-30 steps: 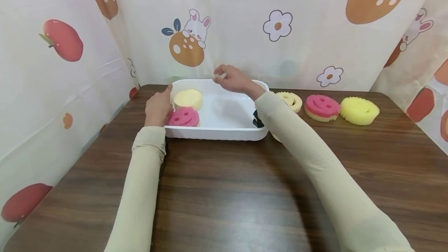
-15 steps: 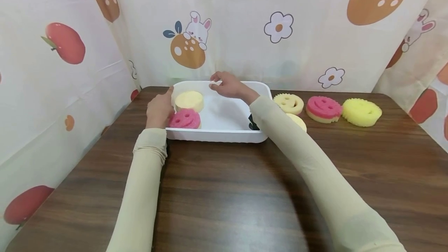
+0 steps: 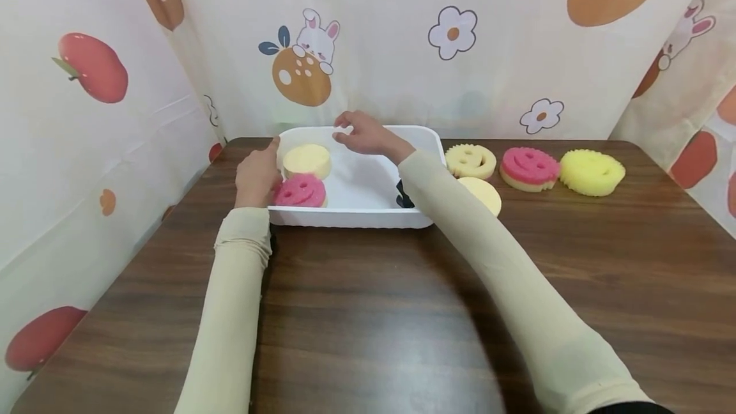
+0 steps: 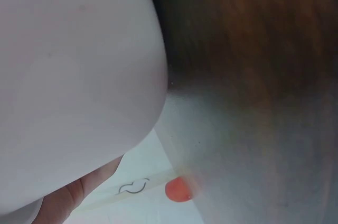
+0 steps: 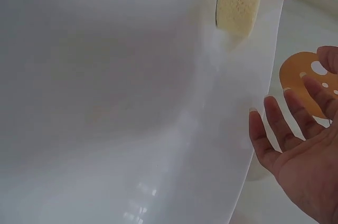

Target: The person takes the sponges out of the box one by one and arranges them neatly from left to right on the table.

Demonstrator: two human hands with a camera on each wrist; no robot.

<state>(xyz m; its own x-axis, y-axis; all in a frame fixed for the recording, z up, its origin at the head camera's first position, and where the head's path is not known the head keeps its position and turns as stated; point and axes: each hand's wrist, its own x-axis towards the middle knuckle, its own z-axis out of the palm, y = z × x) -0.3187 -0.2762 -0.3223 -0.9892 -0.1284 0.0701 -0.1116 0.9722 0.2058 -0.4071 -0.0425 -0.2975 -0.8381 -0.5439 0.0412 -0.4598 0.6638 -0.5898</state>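
A white tray [image 3: 351, 218] stands at the back of the table. Inside its left end lie a pale yellow round sponge [image 3: 307, 161] and, nearer me, a pink smiley sponge [image 3: 301, 191]. My left hand [image 3: 257, 174] grips the tray's left rim, its index finger stretched along it; the thumb side is mostly hidden. In the left wrist view, the tray's outer wall [image 4: 79, 76] fills much of the picture. My right hand [image 3: 365, 133] hovers over the tray's far side, holding nothing. Its fingers [image 5: 290, 115] are spread and slightly bent in the right wrist view.
Right of the tray are a cream smiley sponge [image 3: 470, 161], a pale round sponge [image 3: 482, 193] partly behind my sleeve, a pink smiley sponge [image 3: 529, 168] and a yellow smiley sponge [image 3: 592, 172]. A printed curtain [image 3: 379, 50] hangs close behind the tray.
My right hand has shifted a little left over the tray, uncovering the pale round sponge on the table. My left hand stays at the rim; both sponges in the tray stay put.
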